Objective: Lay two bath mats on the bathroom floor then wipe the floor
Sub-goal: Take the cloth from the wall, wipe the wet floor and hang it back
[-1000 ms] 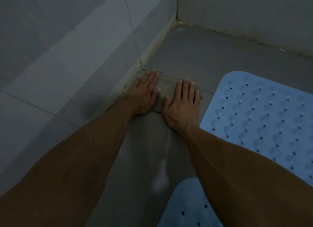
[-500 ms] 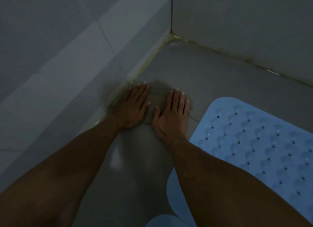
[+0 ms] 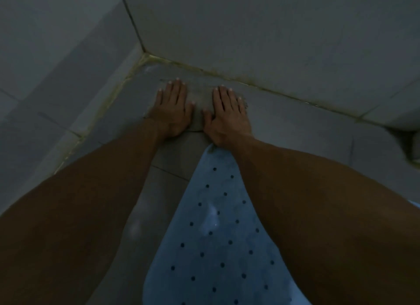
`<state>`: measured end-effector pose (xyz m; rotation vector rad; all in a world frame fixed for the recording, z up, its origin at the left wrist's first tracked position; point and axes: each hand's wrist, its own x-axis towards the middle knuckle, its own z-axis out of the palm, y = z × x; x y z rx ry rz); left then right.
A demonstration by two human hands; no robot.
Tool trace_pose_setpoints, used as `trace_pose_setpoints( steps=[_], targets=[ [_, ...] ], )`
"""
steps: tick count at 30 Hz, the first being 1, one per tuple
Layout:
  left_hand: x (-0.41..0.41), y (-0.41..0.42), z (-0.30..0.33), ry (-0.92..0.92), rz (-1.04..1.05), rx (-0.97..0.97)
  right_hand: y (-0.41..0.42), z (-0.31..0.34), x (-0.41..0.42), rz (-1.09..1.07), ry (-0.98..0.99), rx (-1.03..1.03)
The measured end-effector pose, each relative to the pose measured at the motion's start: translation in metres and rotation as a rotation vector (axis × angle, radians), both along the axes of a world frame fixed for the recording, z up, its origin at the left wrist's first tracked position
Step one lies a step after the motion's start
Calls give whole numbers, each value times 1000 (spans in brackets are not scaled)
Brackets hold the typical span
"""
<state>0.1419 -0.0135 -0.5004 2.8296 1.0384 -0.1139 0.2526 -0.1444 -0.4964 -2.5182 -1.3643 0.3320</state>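
A grey cloth point(image 3: 199, 104) lies flat on the grey tiled floor point(image 3: 295, 127) close to the corner of the walls. My left hand point(image 3: 172, 113) and my right hand point(image 3: 227, 116) press down on it side by side, palms flat and fingers spread. Most of the cloth is hidden under them. A light blue bath mat point(image 3: 216, 247) with rows of small holes lies on the floor between my forearms. Its far tip reaches almost to my right wrist. A sliver of blue point(image 3: 417, 205) shows past my right forearm at the right edge.
Tiled walls meet at a corner point(image 3: 144, 52) just beyond the cloth, with yellowed grout along the floor joint point(image 3: 227, 77). At the right edge a pale fixture point(image 3: 395, 118) stands over a dark gap point(image 3: 406, 143). The light is dim.
Both hands have slid the cloth away from the left wall and forward toward the far wall. The view has swung right, so the blue mat now lies between my arms.
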Motion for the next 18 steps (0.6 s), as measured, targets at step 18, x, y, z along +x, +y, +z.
trace_pose_setpoints(
  steps=[18],
  targets=[
    [137,-152,10,36,-172,-80,-173,11,96,-181,-4,-83]
  ],
)
